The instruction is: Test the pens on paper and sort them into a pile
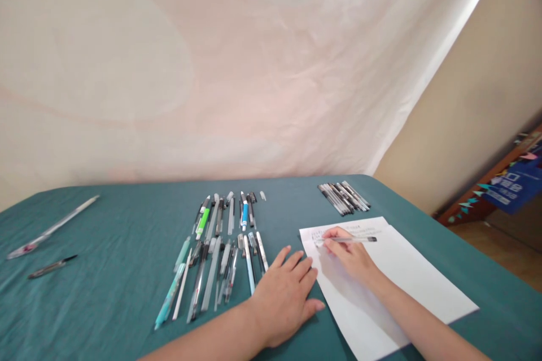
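My right hand (pixel 348 255) grips a clear pen (pixel 353 240), tip down on the top left of a white sheet of paper (pixel 406 282) that bears a few lines of writing. My left hand (pixel 285 293) lies flat, fingers spread, on the teal tablecloth (pixel 118 293) just left of the sheet. Its fingertips reach the near end of a row of several pens (pixel 220 259) laid side by side.
A second bunch of several dark pens (pixel 344 197) lies beyond the paper. At far left lie a long clear pen (pixel 53 227) and a short dark pen (pixel 51 267). A cream cloth backdrop hangs behind the table. Blue boards lean at right.
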A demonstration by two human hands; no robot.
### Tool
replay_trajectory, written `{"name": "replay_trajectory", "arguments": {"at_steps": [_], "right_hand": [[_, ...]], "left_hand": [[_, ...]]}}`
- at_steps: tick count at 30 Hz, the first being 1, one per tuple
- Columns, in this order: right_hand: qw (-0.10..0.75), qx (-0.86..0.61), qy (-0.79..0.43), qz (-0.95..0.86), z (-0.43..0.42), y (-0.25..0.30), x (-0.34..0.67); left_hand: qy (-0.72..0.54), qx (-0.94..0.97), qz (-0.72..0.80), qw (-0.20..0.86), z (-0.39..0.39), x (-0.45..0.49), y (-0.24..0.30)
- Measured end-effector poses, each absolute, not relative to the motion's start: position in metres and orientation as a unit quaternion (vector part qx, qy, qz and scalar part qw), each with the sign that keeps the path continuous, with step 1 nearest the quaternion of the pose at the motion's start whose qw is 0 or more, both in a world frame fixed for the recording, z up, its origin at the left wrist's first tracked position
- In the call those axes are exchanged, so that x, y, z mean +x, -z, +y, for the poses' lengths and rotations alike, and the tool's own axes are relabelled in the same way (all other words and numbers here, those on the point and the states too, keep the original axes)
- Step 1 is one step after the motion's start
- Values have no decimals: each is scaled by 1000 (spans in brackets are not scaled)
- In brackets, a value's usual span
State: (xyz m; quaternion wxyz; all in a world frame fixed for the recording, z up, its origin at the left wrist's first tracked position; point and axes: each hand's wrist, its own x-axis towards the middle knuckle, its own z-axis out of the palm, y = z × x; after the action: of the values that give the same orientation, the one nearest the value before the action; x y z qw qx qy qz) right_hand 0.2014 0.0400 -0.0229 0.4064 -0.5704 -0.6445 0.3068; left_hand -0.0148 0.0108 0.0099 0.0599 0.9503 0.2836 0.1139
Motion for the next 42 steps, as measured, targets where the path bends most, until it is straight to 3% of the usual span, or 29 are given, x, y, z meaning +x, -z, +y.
{"name": "replay_trajectory", "arguments": {"at_steps": [16, 42], "right_hand": [[400, -600, -251, -646, 39, 26, 205], [401, -580, -259, -661, 38, 21, 201]], "left_hand": [[-112, 951, 283, 55, 12, -15, -9], [-126, 952, 278, 34, 13, -15, -7]]}}
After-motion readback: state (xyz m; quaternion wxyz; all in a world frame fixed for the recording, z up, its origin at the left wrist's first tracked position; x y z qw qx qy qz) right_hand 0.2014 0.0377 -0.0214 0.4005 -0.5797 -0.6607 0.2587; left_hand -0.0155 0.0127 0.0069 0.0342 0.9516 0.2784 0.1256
